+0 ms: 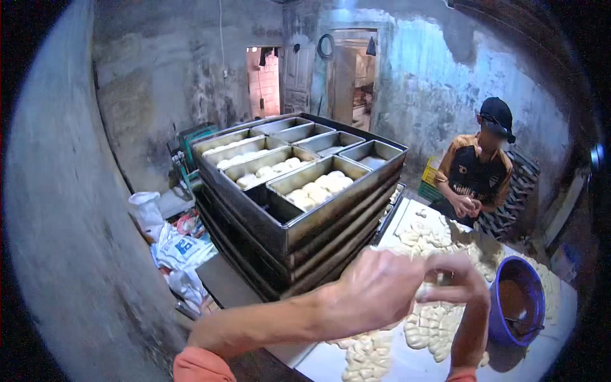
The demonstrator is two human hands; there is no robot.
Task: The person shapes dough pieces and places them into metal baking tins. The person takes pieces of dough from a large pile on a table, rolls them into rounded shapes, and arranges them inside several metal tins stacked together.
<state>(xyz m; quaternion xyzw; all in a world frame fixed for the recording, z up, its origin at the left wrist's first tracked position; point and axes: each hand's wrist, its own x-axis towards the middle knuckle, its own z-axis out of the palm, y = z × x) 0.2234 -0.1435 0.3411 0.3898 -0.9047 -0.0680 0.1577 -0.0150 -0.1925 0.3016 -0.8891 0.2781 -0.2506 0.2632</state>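
My left hand (385, 283) is closed, its knuckles up, and meets my right hand above the table. The curled fingers of my right hand (468, 280) form a loop beside it. A pale bit that looks like dough shows between the right fingers; what the left fingers hold is hidden, and both hands are slightly blurred. Below and around them, many small pale dough pieces (436, 331) lie pressed together in patches on the white tabletop (407, 366). More dough pieces (366, 356) lie near the front edge, partly behind my left forearm.
Left of the table rises a stack of dark trays (305, 267). On top sit metal loaf tins (321, 191), several with dough inside. A purple bowl (541, 299) with brown filling and a utensil stands at the right. Across the table a person (477, 172) works with both hands together.
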